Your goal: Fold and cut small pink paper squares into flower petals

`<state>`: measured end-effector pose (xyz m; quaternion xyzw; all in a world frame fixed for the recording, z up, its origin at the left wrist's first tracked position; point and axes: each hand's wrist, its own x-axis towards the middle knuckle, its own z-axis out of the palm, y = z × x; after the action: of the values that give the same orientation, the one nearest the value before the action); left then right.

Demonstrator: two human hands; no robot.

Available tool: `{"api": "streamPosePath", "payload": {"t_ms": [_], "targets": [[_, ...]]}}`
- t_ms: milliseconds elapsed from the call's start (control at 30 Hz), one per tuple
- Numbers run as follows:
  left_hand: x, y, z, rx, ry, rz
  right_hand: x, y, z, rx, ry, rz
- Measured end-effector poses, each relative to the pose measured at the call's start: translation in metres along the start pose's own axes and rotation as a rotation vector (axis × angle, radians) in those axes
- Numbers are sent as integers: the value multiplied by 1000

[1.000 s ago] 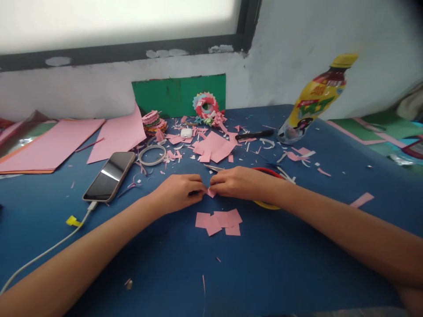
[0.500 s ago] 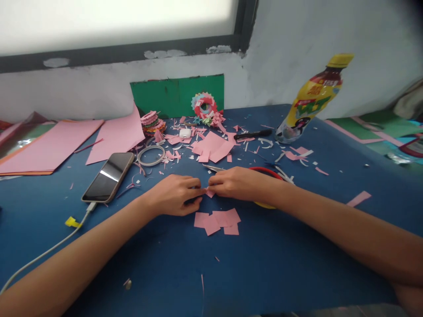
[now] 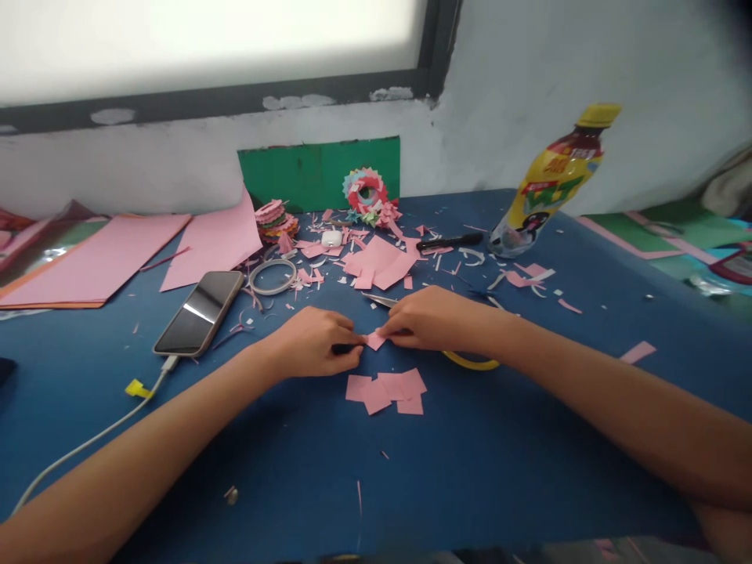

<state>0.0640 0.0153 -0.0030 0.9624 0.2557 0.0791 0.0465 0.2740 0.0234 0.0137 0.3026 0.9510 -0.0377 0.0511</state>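
Observation:
My left hand (image 3: 317,343) and my right hand (image 3: 432,319) meet at the middle of the blue table (image 3: 529,439), fingers pinched together on one small pink paper piece (image 3: 374,340). Both hands rest low on the tabletop. Just in front of them lies a small pile of pink paper squares (image 3: 386,390). A yellow ring (image 3: 473,363) shows partly under my right wrist. Scissor blades (image 3: 379,298) poke out just behind my right hand.
A phone (image 3: 198,312) on a white cable lies left, beside a tape roll (image 3: 271,276) and large pink sheets (image 3: 99,254). Behind are cut pink paper (image 3: 381,262), a folded paper wreath (image 3: 365,190), green card (image 3: 320,172), a black pen (image 3: 451,241) and a yellow bottle (image 3: 549,184). Scraps litter the table.
Both hands stay pinched on the small pink piece and have shifted only slightly. The view has tilted a little, so everything sits somewhat lower in the frame.

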Motion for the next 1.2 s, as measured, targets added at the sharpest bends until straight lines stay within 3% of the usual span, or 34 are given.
{"api": "streamPosePath", "payload": {"t_ms": [233,400,733,933,1200], "targets": [[-2,-3,1,-123,18,-91,-2,1,0,115,23,45],[0,-2,11,-122,96,-188,2,2,6,80,94,-49],[-2,0,26,106,224,-5,5,11,17,174,147,-224],[-2,-6,16,0,179,118,9,13,20,327,173,-163],[-2,-8,19,-51,244,214,11,7,26,416,234,-10]]}}
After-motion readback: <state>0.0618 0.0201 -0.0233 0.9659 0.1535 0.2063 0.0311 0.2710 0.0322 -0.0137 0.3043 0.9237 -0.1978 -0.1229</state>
